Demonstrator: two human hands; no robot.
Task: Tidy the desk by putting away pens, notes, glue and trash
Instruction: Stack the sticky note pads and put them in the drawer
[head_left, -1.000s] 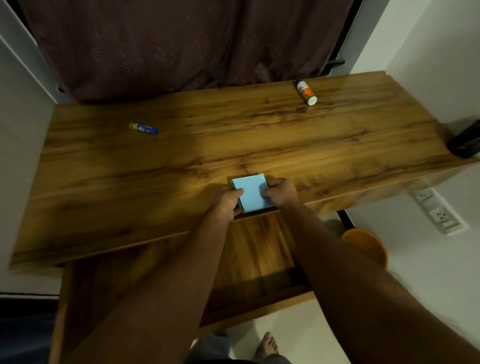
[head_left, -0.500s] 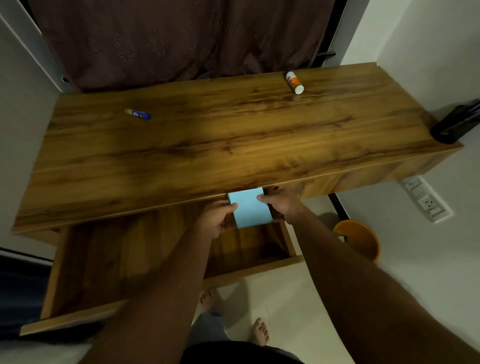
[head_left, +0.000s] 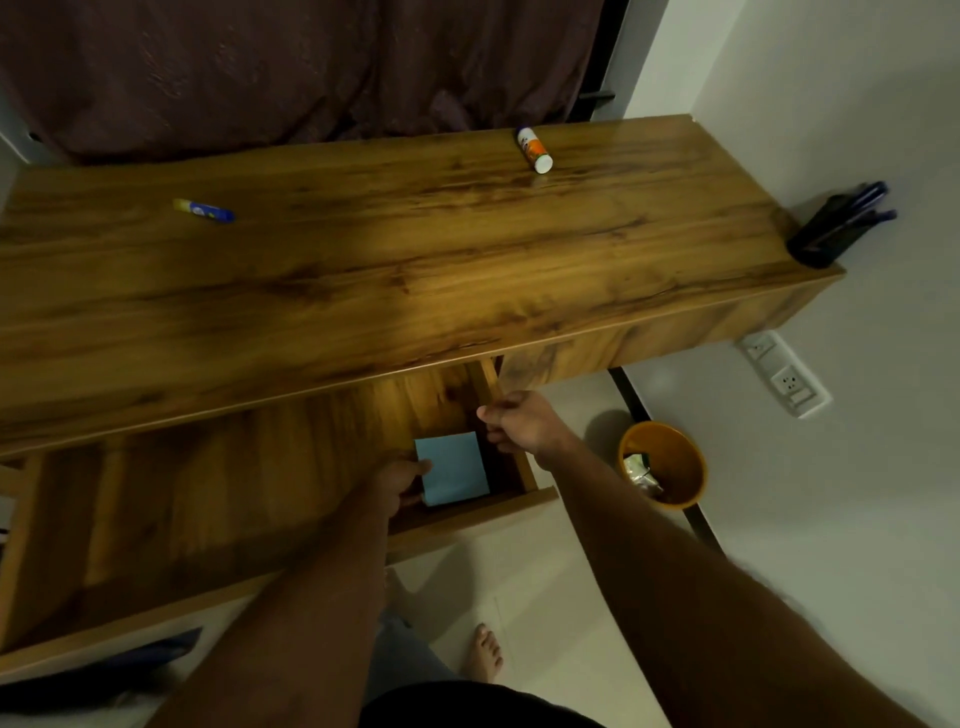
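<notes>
Head view: wooden desk, drawer open; left hand pinching blue notes; right hand loose, empty.

Drawer rear hidden under the desk top; its left end cut off by frame edge; bin contents too dim to ID.

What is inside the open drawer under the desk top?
A blue pad of sticky notes lies in the drawer near its right front corner; the left hand holds its left edge. The back part is hidden under the desk top.
</notes>
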